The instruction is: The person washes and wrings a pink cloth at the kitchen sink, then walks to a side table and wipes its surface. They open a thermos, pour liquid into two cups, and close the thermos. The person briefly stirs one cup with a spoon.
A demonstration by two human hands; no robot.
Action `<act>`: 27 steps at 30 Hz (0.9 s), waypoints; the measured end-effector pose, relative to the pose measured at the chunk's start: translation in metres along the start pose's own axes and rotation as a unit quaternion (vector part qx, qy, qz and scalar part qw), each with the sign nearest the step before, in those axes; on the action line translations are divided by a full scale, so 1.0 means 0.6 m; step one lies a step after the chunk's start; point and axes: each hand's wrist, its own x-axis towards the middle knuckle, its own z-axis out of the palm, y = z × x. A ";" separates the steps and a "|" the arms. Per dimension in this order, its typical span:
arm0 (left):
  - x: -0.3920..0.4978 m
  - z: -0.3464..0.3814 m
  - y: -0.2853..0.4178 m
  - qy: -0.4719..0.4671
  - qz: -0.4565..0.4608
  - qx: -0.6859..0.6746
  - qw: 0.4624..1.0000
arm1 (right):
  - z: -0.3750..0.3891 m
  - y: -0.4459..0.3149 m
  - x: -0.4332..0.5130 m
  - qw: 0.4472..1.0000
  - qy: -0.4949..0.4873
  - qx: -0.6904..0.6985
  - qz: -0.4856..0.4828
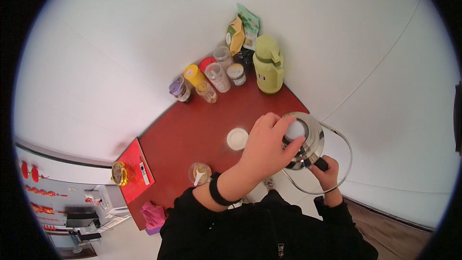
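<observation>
A shiny stainless-steel kettle [314,139] is held up in front of my body, past the right edge of the red table. My left hand [265,146] reaches across with its fingers around a pale round lid or stopper [295,130] at the kettle's top; whether that piece is seated or loose, I cannot tell. Underneath, my right hand [329,171] grips the kettle's black handle [321,164]. A thin metal bail [351,151] loops out from the kettle and crosses by my right wrist. Left of my left hand, a small white round lid or dish [237,139] lies on the table.
On the red table [173,133] stand a green thermos jug [269,70], several jars, a clear plastic cup [217,77] and snack bags [236,36]. Nearer me is a tub with a white spoon [198,177]. A remote [144,173] and pink cloth [153,215] lie left. White walls adjoin.
</observation>
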 end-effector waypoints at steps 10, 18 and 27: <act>-0.227 -0.142 -0.053 -0.136 -0.097 0.043 0.985 | 0.084 -0.082 -0.137 0.985 -0.170 -0.002 0.033; -0.379 -0.235 -0.118 -0.081 -0.108 0.145 0.980 | 0.222 -0.128 -0.234 0.979 -0.203 -0.017 0.011; -0.462 -0.265 -0.175 0.012 -0.205 0.102 0.973 | 0.303 -0.138 -0.267 0.978 -0.198 -0.036 0.052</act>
